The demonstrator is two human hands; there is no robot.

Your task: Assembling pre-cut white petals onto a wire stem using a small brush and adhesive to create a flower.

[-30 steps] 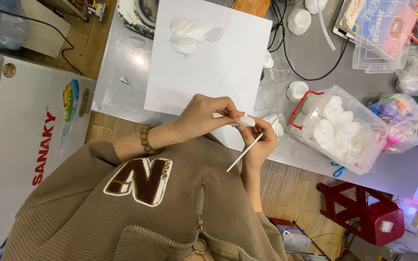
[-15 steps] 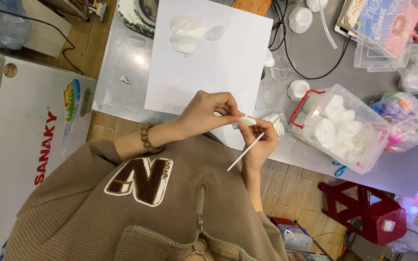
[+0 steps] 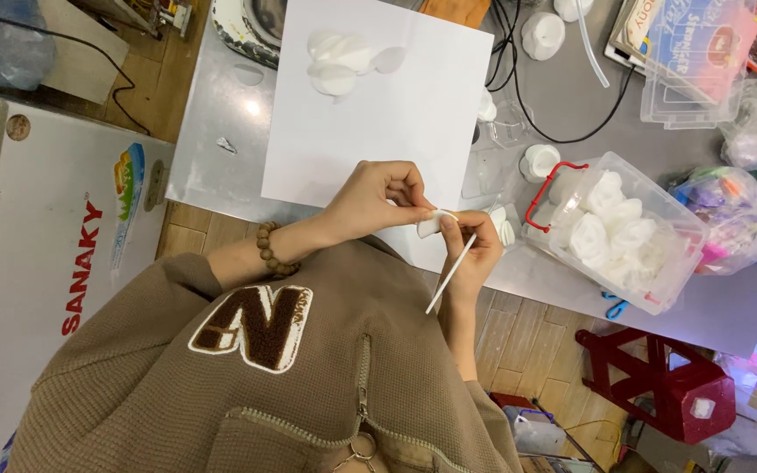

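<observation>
a white chest freezer (image 3: 54, 263) stands at the far left, beside the grey worktop (image 3: 212, 149). on the worktop lies a large white sheet of paper (image 3: 378, 114), with a small pile of white round petal-like pieces (image 3: 339, 61) near its far edge.

the left hand (image 3: 374, 200), with a brown wooden bead bracelet (image 3: 270, 251) on its wrist, is closed in a pinch on a small white soft piece (image 3: 428, 225), held in the air just above the near edge of the worktop. the right hand (image 3: 475, 254) meets it from the other side: its fingertips touch the same piece, and it is closed around a thin white stick (image 3: 450, 273) that slants down toward the person's brown jacket (image 3: 247, 368).

the small piece looks very light and soft, likely easy to crease or crush, so a gentle fingertip pinch at its edge seems the right hold. the stick looks light and stiff, probably smooth, and is best gripped near its upper end, close to the piece.

further right sits a clear plastic box with red handles (image 3: 624, 232), full of white rolled shapes, then a tied clear bag of colourful bits (image 3: 725, 215). a red plastic stool (image 3: 659, 377) stands on the wooden floor below.
</observation>
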